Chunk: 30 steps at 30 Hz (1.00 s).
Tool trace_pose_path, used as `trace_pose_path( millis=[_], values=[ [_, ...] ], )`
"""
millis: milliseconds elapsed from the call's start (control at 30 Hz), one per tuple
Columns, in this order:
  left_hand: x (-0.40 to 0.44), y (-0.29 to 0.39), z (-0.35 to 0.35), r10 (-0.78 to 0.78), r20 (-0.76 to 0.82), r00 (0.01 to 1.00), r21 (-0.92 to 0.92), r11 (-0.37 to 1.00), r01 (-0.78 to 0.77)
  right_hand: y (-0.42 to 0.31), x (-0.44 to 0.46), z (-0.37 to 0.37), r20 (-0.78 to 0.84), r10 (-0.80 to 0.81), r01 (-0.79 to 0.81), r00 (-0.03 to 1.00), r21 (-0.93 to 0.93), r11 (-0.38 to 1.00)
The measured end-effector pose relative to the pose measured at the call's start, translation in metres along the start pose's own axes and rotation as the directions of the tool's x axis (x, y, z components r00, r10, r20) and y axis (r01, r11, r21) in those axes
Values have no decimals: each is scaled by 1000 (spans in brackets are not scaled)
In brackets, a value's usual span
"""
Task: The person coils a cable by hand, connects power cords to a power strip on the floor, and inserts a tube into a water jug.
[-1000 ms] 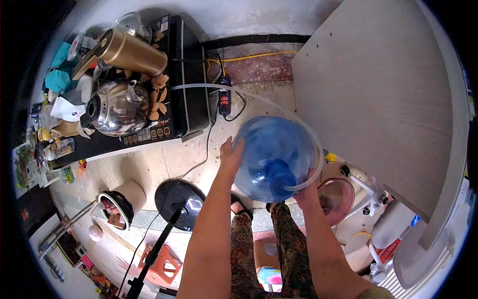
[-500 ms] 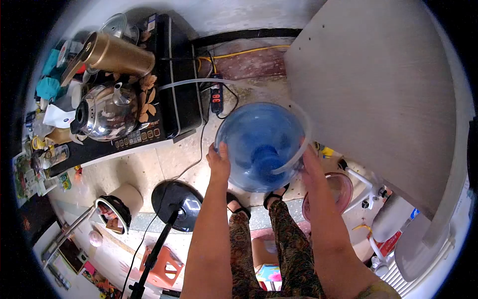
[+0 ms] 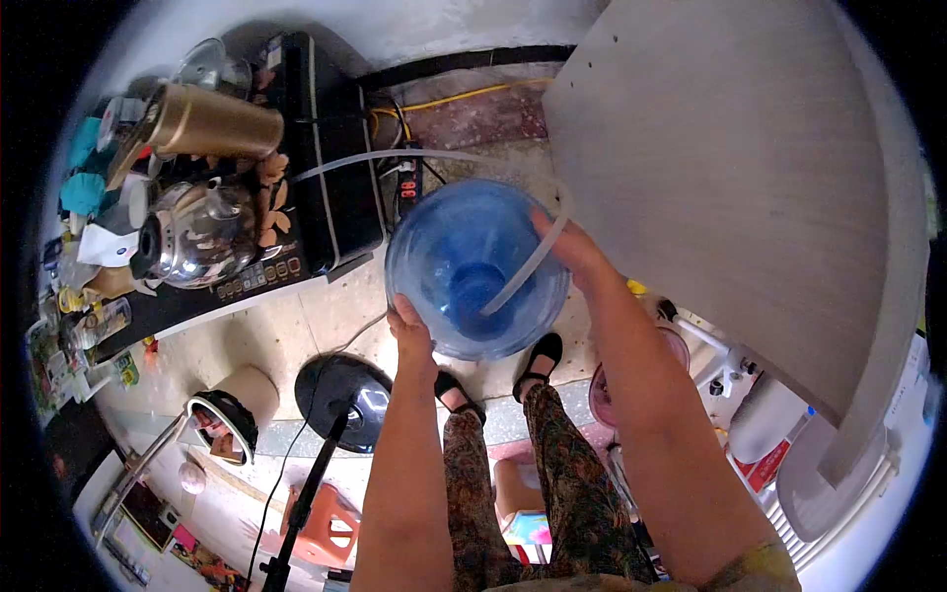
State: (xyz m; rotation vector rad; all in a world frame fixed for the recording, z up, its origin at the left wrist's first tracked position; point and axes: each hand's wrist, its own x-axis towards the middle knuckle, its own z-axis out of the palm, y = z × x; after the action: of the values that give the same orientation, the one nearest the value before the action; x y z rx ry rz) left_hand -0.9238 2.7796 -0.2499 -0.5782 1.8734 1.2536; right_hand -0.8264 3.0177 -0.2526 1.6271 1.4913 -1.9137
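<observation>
A large translucent blue water jug (image 3: 434, 247) stands mouth-up below me. A clear white hose (image 3: 528, 271) curves over its top and ends at the blue neck (image 3: 476, 286). My left hand (image 3: 409, 333) grips the jug's lower left side, thumb up and fingers partly hidden behind it. On the upper right side, my right hand (image 3: 574, 255) is closed against the jug beside the hose, and its fingertips reach over the shoulder. Whether the jug's base touches the floor is hidden.
Left of the jug, a black cooktop counter (image 3: 340, 187) carries a glass kettle (image 3: 202, 232) and a gold thermos (image 3: 222, 120). Behind lies a power strip (image 3: 408, 187). A grey panel (image 3: 730, 168) stands right; a black round stand base (image 3: 360, 400) and bin (image 3: 232, 414) are lower left.
The jug has shifted left in view, with both hands on it. My right hand has moved up along its side, and the hose bends more tightly over the top.
</observation>
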Motion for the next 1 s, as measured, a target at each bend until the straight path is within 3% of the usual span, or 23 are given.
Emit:
trace_pose_path(
  millis=[67, 100, 133, 167, 233, 267, 300, 333, 367, 400, 467, 500, 533, 600, 633, 667, 700, 733, 800, 900, 967, 1000],
  values=[
    [3, 8, -4, -23, 18, 1000, 10, 1000, 23, 8, -9, 0, 15, -74, 69, 997, 215, 974],
    [3, 9, -11, -89, 41, 995, 76, 993, 86, 13, -17, 2, 13, -89, 84, 996, 217, 973],
    [-3, 11, -17, -158, 59, 986, 145, 978, 148, 19, -29, 4, -147, -135, 147, 980, 70, 987],
    [-22, 20, -16, -139, 3, 990, 54, 989, 139, 24, -47, 6, -296, -199, 182, 934, -84, 980],
    [-33, 8, -34, -19, -26, 999, 83, 996, 21, 22, -108, 2, -301, -198, 94, 933, -326, 941],
    [-46, 2, -47, 80, -59, 995, 125, 990, -72, 42, -124, -6, -144, -174, 96, 974, -431, 897],
    [-66, 3, -59, 174, -25, 984, 310, 937, -158, 72, -139, -16, 12, -121, 109, 993, -528, 842],
    [-89, 2, -74, 255, 29, 967, 485, 842, -237, 103, -172, -19, -34, -518, 427, 855, -521, 739],
    [-100, 3, -94, 148, 168, 975, 667, 711, -223, 146, -188, -35, 39, -481, 376, 876, -678, 631],
    [-106, 3, -114, 19, 276, 961, 809, 535, -243, 167, -218, -50, 45, -405, 315, 913, -706, 634],
    [-134, -10, -152, 84, 243, 966, 882, 396, -256, 185, -272, -84, 108, -271, 253, 956, -772, 583],
    [-119, -31, -185, -26, 655, 755, 714, -306, -630, 190, -300, -101, 100, -303, 277, 948, -729, 625],
    [-140, -24, -201, -2, 547, 837, 837, 45, -546, 195, -326, -118, 91, -335, 303, 938, -684, 663],
    [-173, -11, -219, 163, 634, 756, 738, -419, -529, 207, -363, -148, 39, -180, 153, 983, -719, 678],
    [-163, -19, -233, 122, 510, 852, 859, -19, -512, 207, -376, -162, 4, -44, 33, 999, -738, 674],
    [-154, -27, -248, 76, 369, 926, 798, 484, -357, 207, -388, -174, -27, 35, -43, 999, -738, 673],
    [-144, -36, -262, 30, 221, 975, 593, 790, -158, 206, -396, -184, -49, 70, -83, 996, -731, 677],
    [-199, 13, -224, -22, 81, 996, 434, 901, -15, 209, -398, -189, -87, 30, -84, 996, -714, 695],
    [-223, 47, -202, 29, 97, 995, 355, 933, -62, 209, -397, -202, -180, -82, -64, 980, -681, 729],
    [-260, 87, -168, 289, 232, 929, 461, 808, -367, 193, -384, -217, -224, -105, -66, 969, -643, 763],
    [-272, 98, -150, 355, 189, 916, 400, 824, -401, 184, -373, -224, -157, -193, 58, 968, -613, 788],
    [-285, 103, -145, 354, 185, 917, 407, 821, -399, 145, -394, -213, -123, -152, 83, 981, -439, 894]
  ],
)
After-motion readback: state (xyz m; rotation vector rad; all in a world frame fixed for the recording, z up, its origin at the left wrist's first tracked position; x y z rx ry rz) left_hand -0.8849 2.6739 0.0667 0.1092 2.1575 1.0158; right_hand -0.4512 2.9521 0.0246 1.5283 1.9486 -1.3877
